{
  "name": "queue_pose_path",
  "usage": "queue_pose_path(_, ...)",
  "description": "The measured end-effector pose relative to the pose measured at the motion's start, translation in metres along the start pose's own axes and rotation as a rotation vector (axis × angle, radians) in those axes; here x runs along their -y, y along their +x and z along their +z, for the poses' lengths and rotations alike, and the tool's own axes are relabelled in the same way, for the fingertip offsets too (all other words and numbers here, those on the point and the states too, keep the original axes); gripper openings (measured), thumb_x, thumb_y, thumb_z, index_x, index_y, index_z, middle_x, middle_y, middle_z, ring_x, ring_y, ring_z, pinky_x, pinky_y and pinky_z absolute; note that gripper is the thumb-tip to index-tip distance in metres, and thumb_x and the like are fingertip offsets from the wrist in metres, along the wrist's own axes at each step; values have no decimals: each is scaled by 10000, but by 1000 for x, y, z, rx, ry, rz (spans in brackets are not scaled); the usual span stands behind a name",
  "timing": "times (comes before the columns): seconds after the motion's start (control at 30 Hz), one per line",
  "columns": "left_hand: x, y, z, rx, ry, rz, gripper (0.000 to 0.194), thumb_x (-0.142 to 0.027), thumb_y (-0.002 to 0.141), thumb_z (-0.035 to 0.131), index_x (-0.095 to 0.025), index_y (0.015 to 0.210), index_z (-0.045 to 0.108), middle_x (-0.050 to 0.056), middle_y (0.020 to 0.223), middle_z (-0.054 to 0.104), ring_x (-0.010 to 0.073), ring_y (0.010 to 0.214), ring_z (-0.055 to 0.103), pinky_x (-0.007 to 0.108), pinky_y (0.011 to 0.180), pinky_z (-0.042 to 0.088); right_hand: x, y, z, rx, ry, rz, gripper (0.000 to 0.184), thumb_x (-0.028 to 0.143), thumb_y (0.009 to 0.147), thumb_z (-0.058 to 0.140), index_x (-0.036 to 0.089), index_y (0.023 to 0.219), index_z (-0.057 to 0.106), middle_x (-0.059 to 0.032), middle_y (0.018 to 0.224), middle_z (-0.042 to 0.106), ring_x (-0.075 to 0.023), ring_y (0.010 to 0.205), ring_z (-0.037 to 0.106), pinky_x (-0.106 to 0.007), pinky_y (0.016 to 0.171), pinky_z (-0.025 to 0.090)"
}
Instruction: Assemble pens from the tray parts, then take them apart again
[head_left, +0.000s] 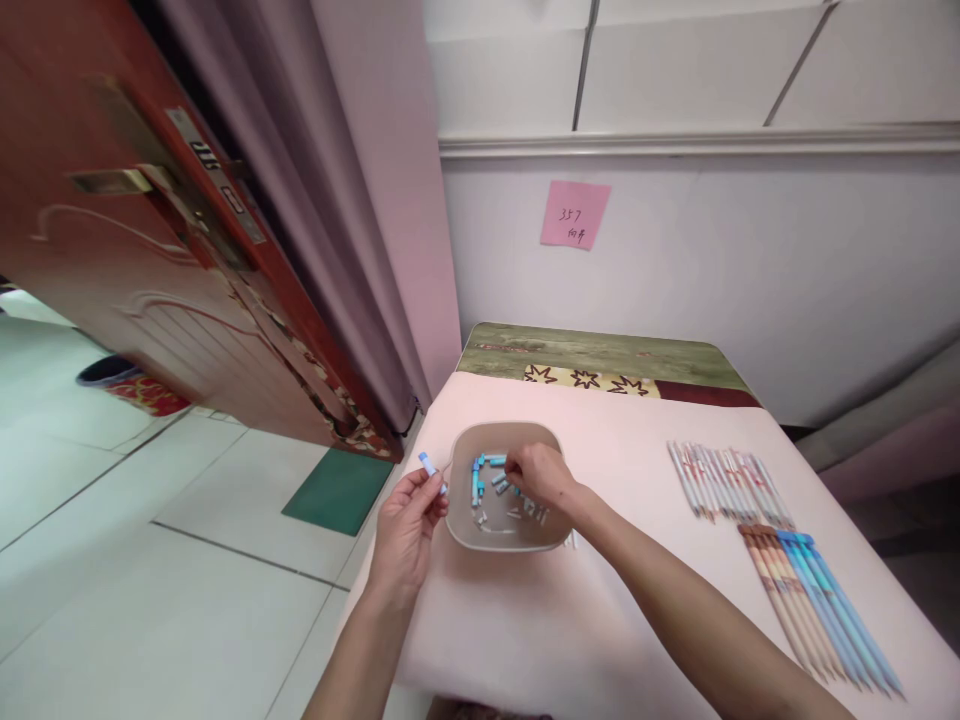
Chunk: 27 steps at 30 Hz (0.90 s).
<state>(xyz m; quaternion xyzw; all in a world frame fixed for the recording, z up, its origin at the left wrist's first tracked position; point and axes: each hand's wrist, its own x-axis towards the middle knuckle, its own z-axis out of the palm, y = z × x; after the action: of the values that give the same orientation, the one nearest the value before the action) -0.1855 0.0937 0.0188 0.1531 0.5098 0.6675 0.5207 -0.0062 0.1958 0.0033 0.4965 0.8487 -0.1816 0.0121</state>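
Observation:
My left hand (411, 520) is closed at the left rim of a beige plastic basin (506, 541). Between its thumb and fingers stands a short lilac-blue pen piece (427, 464), tilted. Inside the basin lie several small blue pen pieces (475, 482) and short white bits (531, 507). My right hand (538, 474) reaches over the basin's right side, fingers pinched down among the pieces. Whatever those fingers hold is hidden by the hand.
To the right on the pink-covered table (622, 600) lie a row of pale patterned pens (727, 485) and a row of brown and blue pens (821, 605). A few white sticks (571, 539) lie beside the basin. A wooden door (150, 230) stands at left.

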Motion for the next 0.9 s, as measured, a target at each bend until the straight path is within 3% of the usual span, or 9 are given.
queue_pose_path(0.37, 4, -6, 6, 35, 1, -4, 342, -256, 615, 834, -126, 881, 663, 0, 699, 646, 67, 564, 569, 164, 528, 452, 21, -8, 18, 121, -56, -63, 225, 185, 754, 609, 267, 896, 762, -54, 916, 753, -212, 898, 683, -242, 740, 463)
queue_pose_path(0.7, 2, -9, 6, 9, 13, -14, 357, -259, 583, 848, -122, 861, 671, 18, 736, 666, 75, 592, 584, 171, 554, 475, -14, -15, -15, -7, -170, 70, 273, 154, 864, 477, 190, 963, 728, -137, 960, 730, -267, 949, 671, -321, 774, 480)
queue_pose_path(0.9, 9, -12, 22, 71, 21, -38, 364, -274, 573, 847, -126, 845, 655, 10, 701, 658, 86, 583, 589, 183, 539, 476, 11, -25, 4, 97, -168, -21, 187, 163, 777, 598, 203, 865, 758, -114, 909, 745, -258, 876, 693, -297, 732, 507)
